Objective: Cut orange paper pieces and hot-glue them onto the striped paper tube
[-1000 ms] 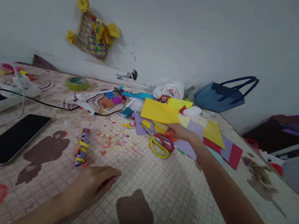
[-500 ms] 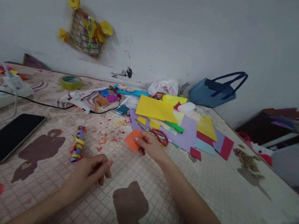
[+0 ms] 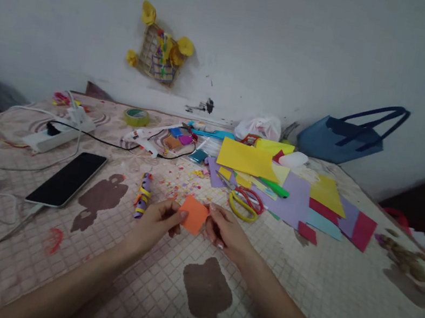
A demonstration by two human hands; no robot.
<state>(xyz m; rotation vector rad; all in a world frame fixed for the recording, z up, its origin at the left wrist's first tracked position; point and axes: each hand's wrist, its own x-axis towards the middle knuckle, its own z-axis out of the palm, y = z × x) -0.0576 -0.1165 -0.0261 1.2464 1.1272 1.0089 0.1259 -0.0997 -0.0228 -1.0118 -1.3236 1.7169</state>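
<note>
A small orange paper square (image 3: 193, 214) is held up between both hands over the patterned mat. My left hand (image 3: 157, 222) pinches its left edge and my right hand (image 3: 226, 231) pinches its right edge. Just left of my left hand lies a purple paper roll with yellow bands (image 3: 142, 201). Behind my right hand lie scissors with red and yellow handles (image 3: 243, 204), next to a green marker (image 3: 275, 188) and a spread of coloured paper sheets (image 3: 296, 198).
A black phone (image 3: 68, 178) lies at left, with a white power strip (image 3: 56, 135) and cables behind it. A tape roll (image 3: 136, 116), paper scraps, a white plastic bag (image 3: 258, 127) and a blue bag (image 3: 344, 133) sit near the wall.
My right hand carried the orange paper from the sheet pile toward me. My left hand rose from the mat and took the paper's other edge. The view swung left.
</note>
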